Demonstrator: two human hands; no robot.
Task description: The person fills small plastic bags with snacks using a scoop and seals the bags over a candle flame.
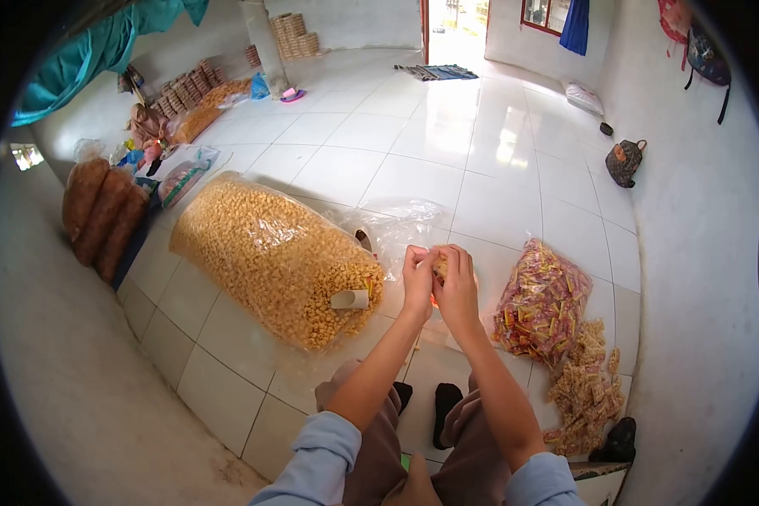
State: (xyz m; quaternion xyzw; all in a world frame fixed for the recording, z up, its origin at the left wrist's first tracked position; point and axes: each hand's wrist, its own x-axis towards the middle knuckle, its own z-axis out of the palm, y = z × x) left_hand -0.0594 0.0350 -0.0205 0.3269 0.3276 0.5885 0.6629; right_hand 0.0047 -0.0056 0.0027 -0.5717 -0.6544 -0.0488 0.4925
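The left hand (417,282) and the right hand (458,287) are close together above the floor (299,160), fingers drawn in and pinching a small packet (439,267) between them. Tan contents show at its top; the fingers cover most of the rest, so how firmly each hand grips cannot be told. A bit of orange-red shows just below, between the hands.

To the left of the hands a large clear bag (253,228) of golden puffed snacks lies on its side, its near end open. A white cup (349,299) lies tilted among the snacks at that end. Loose clear plastic (401,223) spreads on the floor beyond the hands.

To the right stands a clear bag of red and yellow sachets (541,299), and just beside it, nearer the person, lies a heap of filled packets (584,392). A black bag (621,438) sits at the heap's near edge.
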